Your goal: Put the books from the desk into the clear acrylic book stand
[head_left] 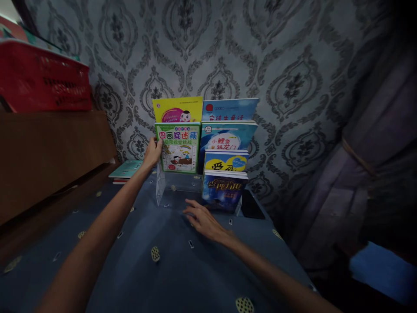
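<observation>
Head view, left hand (pixel 152 153) gripping green book (pixel 179 148), right hand (pixel 205 221) spread, red basket (pixel 32 76) upper left, curtain (pixel 365 148) right.

Damask wallpaper (pixel 221 26) at twelve o'clock, purplish curtain (pixel 361 204) at three.
At ten o'clock, a red plastic basket (pixel 26 78) with slotted sides rests on brown furniture (pixel 55 161), which stretches round to nine. A band (pixel 358 158) gathers the curtain. Toward four shows a bright-blue patch (pixel 384 274), too blurred to identify; at six spreads a dark-blue tablecloth (pixel 169 278) printed with yellow speckled shapes.
</observation>
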Demonstrator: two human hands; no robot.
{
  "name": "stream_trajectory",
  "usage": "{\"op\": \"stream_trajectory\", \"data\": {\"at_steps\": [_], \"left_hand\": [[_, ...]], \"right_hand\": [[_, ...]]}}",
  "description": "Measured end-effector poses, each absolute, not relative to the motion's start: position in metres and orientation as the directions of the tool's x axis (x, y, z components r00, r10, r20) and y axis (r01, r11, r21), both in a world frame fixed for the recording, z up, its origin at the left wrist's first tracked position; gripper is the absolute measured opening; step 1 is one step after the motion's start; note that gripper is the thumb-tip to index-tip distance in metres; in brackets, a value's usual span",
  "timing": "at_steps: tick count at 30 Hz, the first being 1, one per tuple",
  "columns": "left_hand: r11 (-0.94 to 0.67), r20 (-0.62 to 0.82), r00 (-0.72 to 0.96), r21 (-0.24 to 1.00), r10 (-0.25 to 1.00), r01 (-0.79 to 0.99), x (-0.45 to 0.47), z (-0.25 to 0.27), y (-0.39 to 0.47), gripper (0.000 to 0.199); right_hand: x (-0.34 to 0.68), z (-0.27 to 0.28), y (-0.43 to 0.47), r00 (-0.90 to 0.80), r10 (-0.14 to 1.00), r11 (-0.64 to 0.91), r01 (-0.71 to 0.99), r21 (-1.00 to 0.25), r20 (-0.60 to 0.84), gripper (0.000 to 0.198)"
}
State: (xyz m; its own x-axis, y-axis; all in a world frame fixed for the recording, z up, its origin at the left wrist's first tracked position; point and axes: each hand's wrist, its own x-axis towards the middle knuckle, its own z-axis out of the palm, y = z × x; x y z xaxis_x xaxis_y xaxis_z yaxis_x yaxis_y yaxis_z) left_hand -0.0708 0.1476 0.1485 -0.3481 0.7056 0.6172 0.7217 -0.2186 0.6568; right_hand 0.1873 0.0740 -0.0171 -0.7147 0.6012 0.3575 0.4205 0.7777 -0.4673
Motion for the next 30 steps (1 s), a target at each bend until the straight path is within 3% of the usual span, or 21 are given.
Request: {"op": "stream_trajectory", "data": {"at_steps": [24, 28, 30], "left_hand": [[-0.324, 0.662, -0.314, 0.656, 0.68, 0.682, -0.075, 0.136, 0.148, 0.037], [-0.373, 0.716, -0.301, 0.618, 0.63, 0.692, -0.082, 0.106, 0.135, 0.04], [-0.318, 0.731, -0.299, 0.575, 0.614, 0.753, -0.09, 0.077, 0.125, 0.039]], "right_hand": [[0.177, -0.052, 0.064, -0.679, 0.659, 0.71, 0.421, -0.565, 0.322, 0.029], [0.174, -0.068, 0.057, -0.672, 0.666, 0.696, 0.404, -0.594, 0.323, 0.028], [0.173, -0.079, 0.052, -0.663, 0.661, 0.702, 0.382, -0.601, 0.351, 0.028]]}}
